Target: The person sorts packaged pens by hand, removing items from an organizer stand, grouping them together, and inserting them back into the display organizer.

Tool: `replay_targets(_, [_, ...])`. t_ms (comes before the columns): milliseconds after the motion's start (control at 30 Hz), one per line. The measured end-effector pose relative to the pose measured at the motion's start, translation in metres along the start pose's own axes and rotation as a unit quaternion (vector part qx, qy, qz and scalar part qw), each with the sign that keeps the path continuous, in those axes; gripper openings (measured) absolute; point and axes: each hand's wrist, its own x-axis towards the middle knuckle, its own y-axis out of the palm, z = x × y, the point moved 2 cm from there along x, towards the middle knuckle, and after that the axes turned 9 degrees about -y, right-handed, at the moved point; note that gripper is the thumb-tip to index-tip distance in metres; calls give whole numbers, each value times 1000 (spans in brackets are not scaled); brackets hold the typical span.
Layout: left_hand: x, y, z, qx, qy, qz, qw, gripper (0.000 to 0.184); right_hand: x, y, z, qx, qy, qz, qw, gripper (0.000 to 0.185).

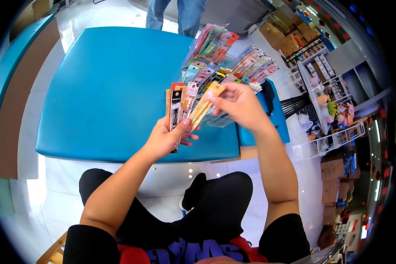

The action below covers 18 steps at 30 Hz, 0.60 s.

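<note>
two hands (170,136) — left closed round packets (176,108); right (238,105) pinching yellow packet's (203,108) top — beside them

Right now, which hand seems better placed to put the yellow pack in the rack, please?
Probably the right hand: it pinches the yellow pack nearer the rack; the left hand grips other packs.

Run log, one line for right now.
left hand: holding slim packets | right hand: gripping yellow packet, upper end | beyond: more packages | surface: blue padded top
</note>
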Motion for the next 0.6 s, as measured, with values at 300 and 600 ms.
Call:
replay_targets(300, [4,-9,7,-14,-6,-26,1000,37,45,-132,99,-251,-280,-215,901,24])
replay_targets(600, [8,-8,12,12,-23,-10,1000,36,95,-129,49,-329,-149,-67,930,32])
